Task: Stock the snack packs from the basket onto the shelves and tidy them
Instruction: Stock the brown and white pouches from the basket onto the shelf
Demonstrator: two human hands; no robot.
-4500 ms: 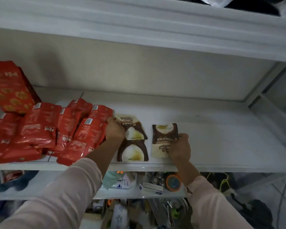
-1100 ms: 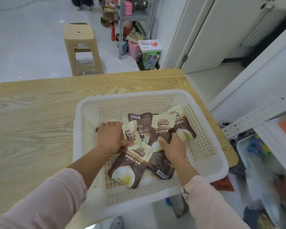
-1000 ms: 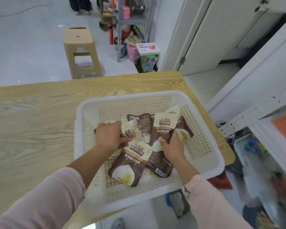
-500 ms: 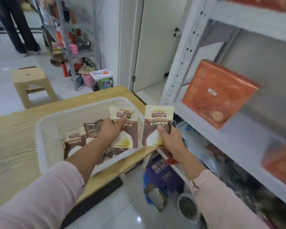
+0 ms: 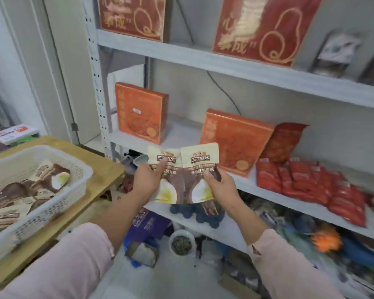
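My left hand [image 5: 148,180] grips a brown-and-cream snack pack [image 5: 166,190] upright in mid-air. Right beside it, my right hand [image 5: 221,187] grips a second matching pack [image 5: 200,160], thumb on its front. Both packs hover in front of the white metal shelf [image 5: 246,186]. The white perforated basket [image 5: 52,203] sits on the wooden table at the left, with several more brown-and-cream packs [image 5: 52,178] lying inside.
Orange boxes [image 5: 140,113] and a red bag [image 5: 283,141] stand on the middle shelf, with several flat red packs [image 5: 311,180] to the right. Large red boxes [image 5: 263,29] fill the upper shelf. Clutter and a bowl [image 5: 181,244] sit below on the floor.
I turned from the basket towards the shelf. Both hands lifted one pack each out of the basket and carried them rightward, in front of the middle shelf.
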